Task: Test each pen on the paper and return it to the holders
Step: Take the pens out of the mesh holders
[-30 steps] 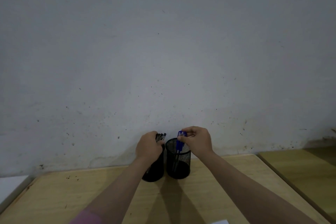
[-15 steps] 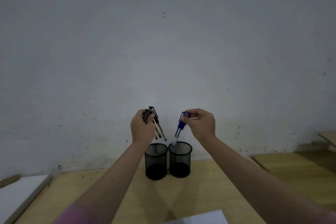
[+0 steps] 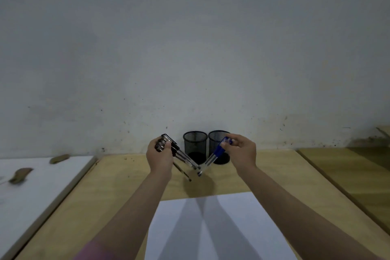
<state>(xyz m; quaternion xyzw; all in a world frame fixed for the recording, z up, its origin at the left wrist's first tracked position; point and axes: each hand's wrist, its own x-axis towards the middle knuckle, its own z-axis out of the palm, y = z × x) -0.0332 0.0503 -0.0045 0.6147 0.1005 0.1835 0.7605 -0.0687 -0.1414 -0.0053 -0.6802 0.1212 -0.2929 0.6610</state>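
A stained grey wall backs the wooden worktop (image 3: 118, 177), where two black mesh holders (image 3: 195, 147) stand side by side behind a white paper (image 3: 213, 228). The left hand (image 3: 159, 157) grips a bundle of black pens (image 3: 181, 155) — the right hand (image 3: 242, 153) pinches blue pens (image 3: 217, 153) — tips angled down together above the worktop.

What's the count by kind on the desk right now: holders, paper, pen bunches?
Mesh holders: 2, standing side by side at the wall
Paper sheet: 1
Pen bunches: 2, black-capped in the left hand, blue-capped in the right hand; pens per bunch too blurred to count
Total: 5
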